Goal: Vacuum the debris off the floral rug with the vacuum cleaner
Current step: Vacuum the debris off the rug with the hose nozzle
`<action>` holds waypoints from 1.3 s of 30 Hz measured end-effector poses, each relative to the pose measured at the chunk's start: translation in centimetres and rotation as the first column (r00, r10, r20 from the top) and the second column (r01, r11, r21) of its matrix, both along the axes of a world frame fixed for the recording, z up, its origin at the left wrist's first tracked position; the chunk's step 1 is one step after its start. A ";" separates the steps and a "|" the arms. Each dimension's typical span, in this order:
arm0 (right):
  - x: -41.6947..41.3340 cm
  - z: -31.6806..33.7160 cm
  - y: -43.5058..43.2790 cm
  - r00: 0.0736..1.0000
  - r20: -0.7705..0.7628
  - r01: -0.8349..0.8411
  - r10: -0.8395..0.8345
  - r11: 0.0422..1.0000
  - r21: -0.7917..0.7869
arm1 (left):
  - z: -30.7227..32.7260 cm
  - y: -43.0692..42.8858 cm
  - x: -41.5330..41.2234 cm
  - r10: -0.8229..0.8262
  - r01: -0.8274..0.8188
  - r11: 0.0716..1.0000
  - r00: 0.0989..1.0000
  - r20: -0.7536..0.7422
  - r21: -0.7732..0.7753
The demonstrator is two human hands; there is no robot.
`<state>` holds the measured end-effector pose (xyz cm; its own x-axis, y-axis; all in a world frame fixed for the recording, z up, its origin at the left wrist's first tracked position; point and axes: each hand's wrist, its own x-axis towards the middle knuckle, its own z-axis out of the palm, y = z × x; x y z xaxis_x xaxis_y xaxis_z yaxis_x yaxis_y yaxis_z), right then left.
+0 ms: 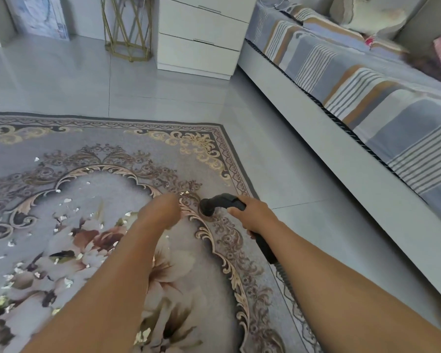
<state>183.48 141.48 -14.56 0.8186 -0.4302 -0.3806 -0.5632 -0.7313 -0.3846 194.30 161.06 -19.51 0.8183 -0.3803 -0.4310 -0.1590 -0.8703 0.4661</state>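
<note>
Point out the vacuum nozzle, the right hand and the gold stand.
vacuum nozzle (211, 205), head view, on its round black end.
right hand (253, 215), head view, on its back.
gold stand (129, 56), head view, on its base ring.

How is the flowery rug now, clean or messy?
Messy: pale scraps of debris lie scattered over the floral rug, mostly left of the black vacuum nozzle that the right hand grips.

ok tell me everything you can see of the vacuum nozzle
The vacuum nozzle is black, seemingly matte plastic: a curved elbow ending in a round mouth, with a ribbed hose trailing back beside the forearm. The right hand grips its rear. The mouth points down at the scroll border of the floral rug, near its right edge; contact cannot be judged.
</note>
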 end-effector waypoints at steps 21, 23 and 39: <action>1.8 -1.8 -4.1 0.944 0.232 0.243 -0.235 0.970 -0.007 | -1.5 -0.9 -0.3 -0.009 0.005 0.999 0.993 -0.121 -0.036; 2.8 -1.8 -3.9 0.950 0.231 0.222 -0.212 0.975 -0.019 | -1.3 -0.2 -0.2 0.022 -0.029 0.998 0.995 -0.097 -0.063; 5.7 -0.5 -3.0 0.970 0.070 0.226 -0.234 0.969 0.102 | 1.9 2.9 -1.1 0.010 -0.015 0.996 0.998 -0.055 -0.091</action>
